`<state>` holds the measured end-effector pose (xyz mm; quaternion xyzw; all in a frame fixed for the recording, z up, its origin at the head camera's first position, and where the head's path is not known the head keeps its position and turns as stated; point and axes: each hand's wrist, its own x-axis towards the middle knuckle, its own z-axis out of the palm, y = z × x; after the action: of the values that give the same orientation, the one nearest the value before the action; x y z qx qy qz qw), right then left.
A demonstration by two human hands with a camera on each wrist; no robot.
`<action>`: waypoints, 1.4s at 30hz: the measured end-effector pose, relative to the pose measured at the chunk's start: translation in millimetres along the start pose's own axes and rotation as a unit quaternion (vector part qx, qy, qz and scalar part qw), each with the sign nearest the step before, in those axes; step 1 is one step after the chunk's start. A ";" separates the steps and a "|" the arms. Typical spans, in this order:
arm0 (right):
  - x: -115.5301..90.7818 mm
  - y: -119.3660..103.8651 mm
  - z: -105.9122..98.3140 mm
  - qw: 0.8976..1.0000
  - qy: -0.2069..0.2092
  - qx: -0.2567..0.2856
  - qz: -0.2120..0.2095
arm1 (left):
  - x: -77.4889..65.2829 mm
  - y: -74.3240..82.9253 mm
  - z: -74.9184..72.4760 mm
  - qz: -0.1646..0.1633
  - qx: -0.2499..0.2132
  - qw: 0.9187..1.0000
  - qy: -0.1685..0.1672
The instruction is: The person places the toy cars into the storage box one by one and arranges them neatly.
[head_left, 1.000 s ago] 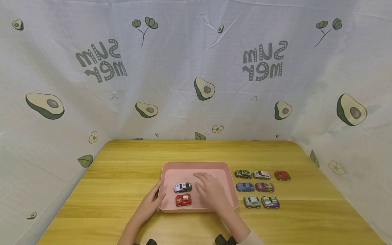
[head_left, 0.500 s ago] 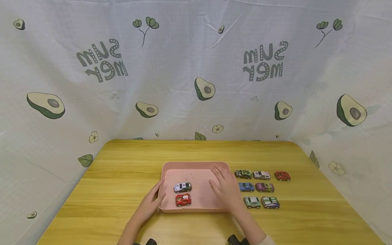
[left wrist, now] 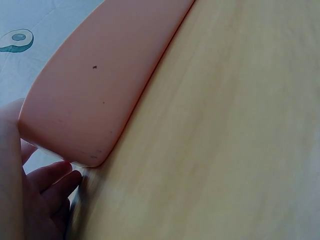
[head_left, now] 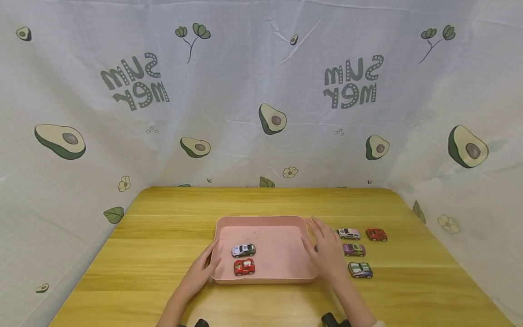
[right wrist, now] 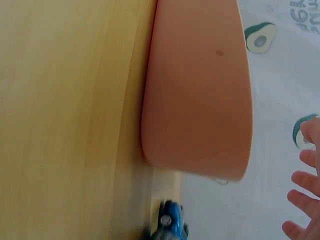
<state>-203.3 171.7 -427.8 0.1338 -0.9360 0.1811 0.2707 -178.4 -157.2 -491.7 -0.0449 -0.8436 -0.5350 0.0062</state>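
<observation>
The pink tray [head_left: 278, 245] stands on the wooden table, with a white-and-black toy car [head_left: 243, 250] and a red toy car [head_left: 244, 267] inside its left half. My left hand [head_left: 200, 269] holds the tray's left side, thumb over the rim and fingers outside. In the left wrist view, fingers [left wrist: 62, 182] show by the tray's corner. My right hand [head_left: 328, 254] is spread with nothing in it, above the tray's right edge and the cars beside it. It hides the nearest cars in the head view; a blue toy car [right wrist: 171, 220] shows in the right wrist view.
Right of my right hand stand a white toy car [head_left: 349, 233], a red toy car [head_left: 376, 234], a purple toy car [head_left: 353, 250] and a green-and-white toy car [head_left: 361, 270]. An avocado-print curtain [head_left: 233, 104] hangs behind the table [head_left: 171, 227].
My right hand has moved right, from inside the tray to over its right edge, now covering several cars. My left hand, the tray and the cars have stayed in place.
</observation>
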 end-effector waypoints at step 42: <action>-19.0 137.1 -51.8 0.990 -0.013 -0.033 0.134 | 2.3 0.0 -3.1 -0.010 0.006 1.000 -0.001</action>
<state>-211.8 319.1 -434.1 0.0004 -0.9544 0.1827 0.2360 -180.9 -159.9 -490.2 -0.0375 -0.8472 -0.5300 0.0002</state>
